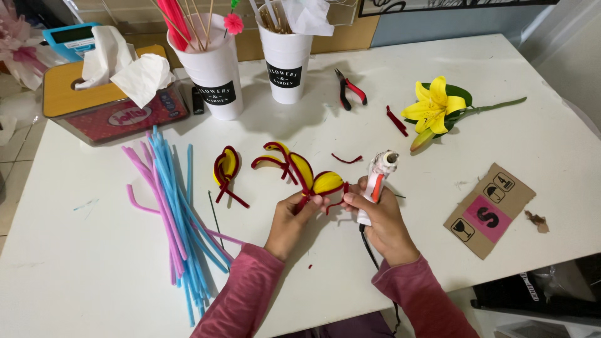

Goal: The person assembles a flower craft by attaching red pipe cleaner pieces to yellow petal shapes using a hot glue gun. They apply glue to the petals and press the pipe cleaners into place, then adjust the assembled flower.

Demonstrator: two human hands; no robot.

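The left hand (pixel 291 216) pinches the stems of a yellow-and-maroon pipe-cleaner petal cluster (pixel 303 172) just above the white table (pixel 94 250). The right hand (pixel 379 219) wraps closed around a glue gun (pixel 377 178), nozzle pointing away, its fingertips touching the cluster. This looks like the joining step; next the nozzle must turn toward the gathered stems. A spare petal (pixel 225 169) and blue and pink pipe cleaners (pixel 169 206) lie left.

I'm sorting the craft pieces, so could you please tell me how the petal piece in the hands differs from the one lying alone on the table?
The held petal piece joins several yellow, dark-red-edged loops and is pinched by the left hand, beside the right hand gripping a glue gun. The loose petal piece is a single loop, untouched, nearer the blue and pink pipe cleaners. Both share the same colours.
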